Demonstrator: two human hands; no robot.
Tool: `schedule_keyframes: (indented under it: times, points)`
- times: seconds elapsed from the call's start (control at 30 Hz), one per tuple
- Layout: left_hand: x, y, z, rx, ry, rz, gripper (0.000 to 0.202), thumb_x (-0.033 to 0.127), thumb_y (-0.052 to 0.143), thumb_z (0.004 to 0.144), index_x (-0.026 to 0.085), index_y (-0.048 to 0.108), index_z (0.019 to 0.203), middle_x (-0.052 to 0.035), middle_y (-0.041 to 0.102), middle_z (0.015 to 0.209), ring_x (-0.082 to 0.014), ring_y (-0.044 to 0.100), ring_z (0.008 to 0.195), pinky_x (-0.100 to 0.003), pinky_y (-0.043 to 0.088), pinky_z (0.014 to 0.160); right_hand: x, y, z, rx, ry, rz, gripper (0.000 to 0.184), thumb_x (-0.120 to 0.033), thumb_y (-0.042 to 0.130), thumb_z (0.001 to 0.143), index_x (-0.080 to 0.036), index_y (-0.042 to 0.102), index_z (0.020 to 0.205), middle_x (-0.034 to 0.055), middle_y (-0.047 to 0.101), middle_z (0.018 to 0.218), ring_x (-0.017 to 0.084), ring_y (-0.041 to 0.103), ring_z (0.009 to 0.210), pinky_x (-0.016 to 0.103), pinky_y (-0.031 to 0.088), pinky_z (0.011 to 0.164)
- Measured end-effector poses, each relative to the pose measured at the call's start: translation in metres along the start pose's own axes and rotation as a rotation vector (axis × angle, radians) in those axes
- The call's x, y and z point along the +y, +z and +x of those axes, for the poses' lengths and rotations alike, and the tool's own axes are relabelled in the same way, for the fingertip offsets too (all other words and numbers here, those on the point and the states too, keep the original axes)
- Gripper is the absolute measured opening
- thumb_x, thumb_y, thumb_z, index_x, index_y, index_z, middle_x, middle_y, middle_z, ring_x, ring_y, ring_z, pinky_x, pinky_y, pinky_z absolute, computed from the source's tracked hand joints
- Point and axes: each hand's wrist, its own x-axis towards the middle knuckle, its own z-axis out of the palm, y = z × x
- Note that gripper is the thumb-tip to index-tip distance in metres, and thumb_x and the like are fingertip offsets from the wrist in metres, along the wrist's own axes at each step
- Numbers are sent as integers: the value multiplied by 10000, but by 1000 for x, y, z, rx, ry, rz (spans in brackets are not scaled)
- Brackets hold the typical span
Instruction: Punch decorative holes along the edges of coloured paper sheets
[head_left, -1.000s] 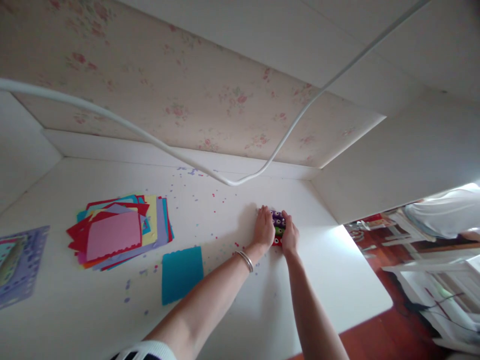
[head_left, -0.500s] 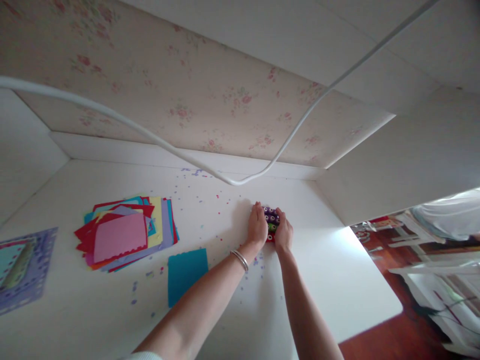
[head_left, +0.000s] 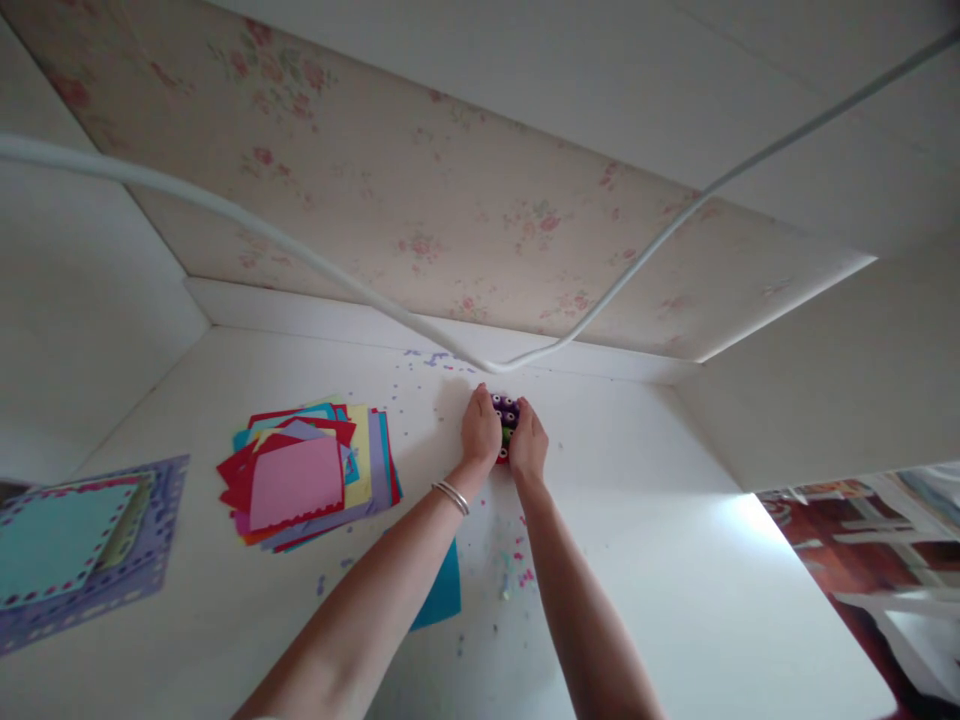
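Left hand (head_left: pixel 481 432) and right hand (head_left: pixel 529 440) cupping white-ringed purple, green and red pieces (head_left: pixel 505 416) between them, fingers lying together on each, both now sliding nearer the paper stack (head_left: pixel 298 482) to their left

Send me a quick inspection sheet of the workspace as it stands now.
Surface: white tabletop, scattered with small coloured bits.
Job's things: purple, green and red pieces with eye-like rings, bunched between the hands; count unclear.
Clutter: uneven coloured paper stack; light-blue bordered sheet farther left; blue sheet partly hidden by the left forearm.
Hands: left hand and right hand cupped at opposite sides of the pieces.
Cables: white cable crossing the view; clearance unclear.
Surroundings: floral wallpaper; reddish floor at right.
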Motion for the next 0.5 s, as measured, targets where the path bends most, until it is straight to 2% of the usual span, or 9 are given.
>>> schedule_keyframes:
  times: [0.23,0.4,0.5]
  points:
    - [1,-37,48,91,27,40,534,470,232,972,140,565,1229,-120,554,1353,-204,448,1315,-330,315,1097,-34,56,17,-46,-117,-11,575,-489,208,952,-160,635,1152,116,632,1229,248,543,1175,394,379,1002]
    - [4,-55,78,120,18,76,523,466,236,967,144,614,1132,-124,622,1260,-216,527,1234,-337,358,1058,-49,86,27,-60,-125,-34,559,-433,169,958,-170,651,1060,120,658,1174,248,563,1140,363,405,955]
    - [6,-66,91,113,12,113,525,463,227,965,147,628,1088,-128,646,1212,-234,549,1200,-368,374,1042,-55,99,31,-71,-120,-35,553,-424,169,956,-168,646,1071,126,647,1190,249,543,1171,365,395,969]
